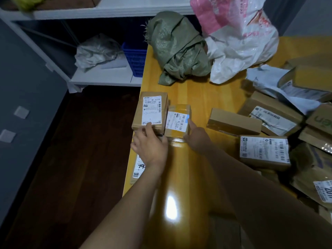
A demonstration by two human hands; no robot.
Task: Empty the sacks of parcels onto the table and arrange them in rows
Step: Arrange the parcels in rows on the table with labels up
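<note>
The small brown cardboard box with a white label (177, 121) sits by the left edge of the shiny yellow wooden table (194, 94), touching the bigger brown cardboard box (150, 112). The right hand (196, 138) pushes its side with one straight finger and grabs nothing. The left hand (150, 143) rests on the bigger box's near end; I cannot tell if it grips. Both boxes look light and stiff. Hold them by two opposite sides.

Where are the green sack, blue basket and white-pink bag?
green sack (177, 49): head view, middle of its crumpled woven cloth.
blue basket (135, 60): head view, its slatted side wall.
white-pink bag (240, 42): head view, its white plastic front.
</note>
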